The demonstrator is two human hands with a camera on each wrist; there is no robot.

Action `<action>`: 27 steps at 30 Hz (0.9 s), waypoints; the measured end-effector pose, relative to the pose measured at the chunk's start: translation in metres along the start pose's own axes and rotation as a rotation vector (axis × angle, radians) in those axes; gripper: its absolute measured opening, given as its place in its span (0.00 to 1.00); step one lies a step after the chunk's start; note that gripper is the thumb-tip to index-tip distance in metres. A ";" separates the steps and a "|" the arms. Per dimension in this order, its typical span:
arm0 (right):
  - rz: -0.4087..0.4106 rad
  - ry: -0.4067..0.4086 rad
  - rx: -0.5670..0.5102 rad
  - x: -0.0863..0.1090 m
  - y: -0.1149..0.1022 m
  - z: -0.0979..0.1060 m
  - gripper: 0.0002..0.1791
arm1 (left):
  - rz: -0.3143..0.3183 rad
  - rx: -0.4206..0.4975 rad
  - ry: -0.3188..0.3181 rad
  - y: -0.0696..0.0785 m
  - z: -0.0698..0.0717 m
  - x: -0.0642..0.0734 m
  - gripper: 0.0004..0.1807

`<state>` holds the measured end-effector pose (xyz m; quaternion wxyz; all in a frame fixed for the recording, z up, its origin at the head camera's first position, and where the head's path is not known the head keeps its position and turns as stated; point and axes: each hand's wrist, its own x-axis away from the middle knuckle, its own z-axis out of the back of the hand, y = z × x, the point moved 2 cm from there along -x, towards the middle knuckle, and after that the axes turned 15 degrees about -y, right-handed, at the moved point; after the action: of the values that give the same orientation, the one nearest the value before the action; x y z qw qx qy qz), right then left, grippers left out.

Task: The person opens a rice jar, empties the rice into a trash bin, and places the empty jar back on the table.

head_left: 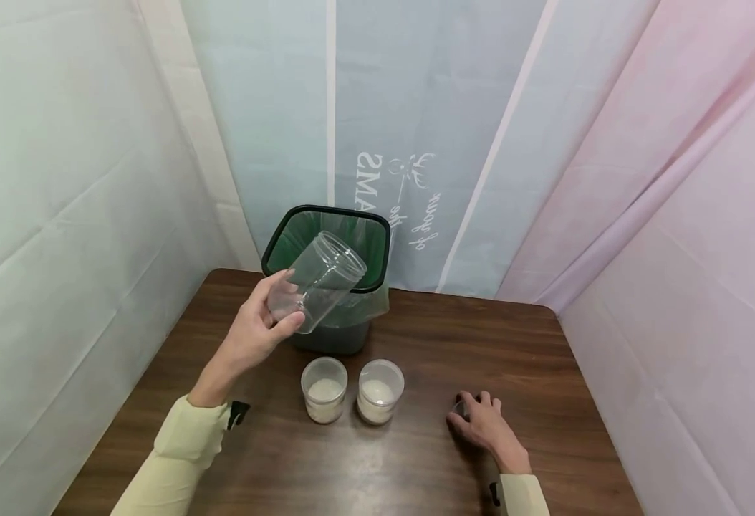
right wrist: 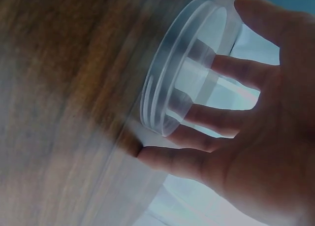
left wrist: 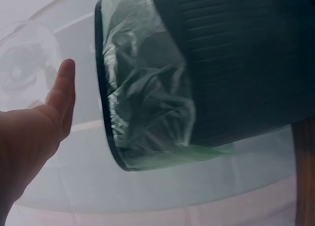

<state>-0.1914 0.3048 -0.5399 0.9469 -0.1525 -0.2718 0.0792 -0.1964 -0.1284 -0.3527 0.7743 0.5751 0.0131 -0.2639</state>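
My left hand (head_left: 258, 322) grips a clear plastic jar (head_left: 316, 287) near its base. Its open mouth is tilted up and to the right, overlapping the bin's opening in the head view. The trash bin (left wrist: 236, 63) is dark, with a green-tinted bag (left wrist: 147, 98) folded over its rim. At the right, my right hand (head_left: 483, 423) has its fingers spread around a clear round lid (right wrist: 184, 68) close over the table. Through the lid some fingertips show, while the thumb stands off its edge in the right wrist view.
Two clear jars, one at left (head_left: 324, 410) and one at right (head_left: 375, 412), stand upright in front of the bin, each partly filled with white contents. The brown wooden table (head_left: 429, 466) is bordered by white hangings at the sides and a blue-grey curtain (head_left: 442, 107) behind.
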 end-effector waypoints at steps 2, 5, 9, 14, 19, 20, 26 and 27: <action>-0.003 -0.002 -0.008 0.001 -0.001 0.001 0.30 | -0.030 0.043 0.017 -0.002 -0.003 0.004 0.34; -0.010 -0.011 0.000 0.002 -0.001 0.003 0.29 | -0.060 0.084 0.032 -0.003 -0.008 0.008 0.31; -0.008 -0.014 0.005 0.002 0.001 0.006 0.28 | -0.059 0.140 0.021 -0.004 -0.016 0.011 0.30; 0.012 -0.020 0.014 0.002 0.001 0.010 0.29 | -0.071 0.192 0.007 -0.003 -0.027 0.015 0.31; -0.002 -0.032 0.009 0.002 0.001 0.011 0.30 | -0.103 0.238 -0.014 -0.002 -0.040 0.021 0.34; -0.003 -0.028 0.008 0.001 0.001 0.010 0.30 | -0.106 0.251 -0.020 -0.004 -0.042 0.023 0.34; 0.022 0.013 0.020 -0.003 -0.001 0.001 0.30 | -0.082 0.338 -0.073 -0.014 -0.058 0.034 0.38; 0.021 0.013 0.021 -0.004 -0.001 -0.001 0.30 | -0.077 0.351 -0.083 -0.015 -0.061 0.036 0.40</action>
<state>-0.1941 0.3026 -0.5422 0.9493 -0.1460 -0.2632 0.0907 -0.1546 -0.0912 -0.3982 0.6513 0.6890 -0.0430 -0.3151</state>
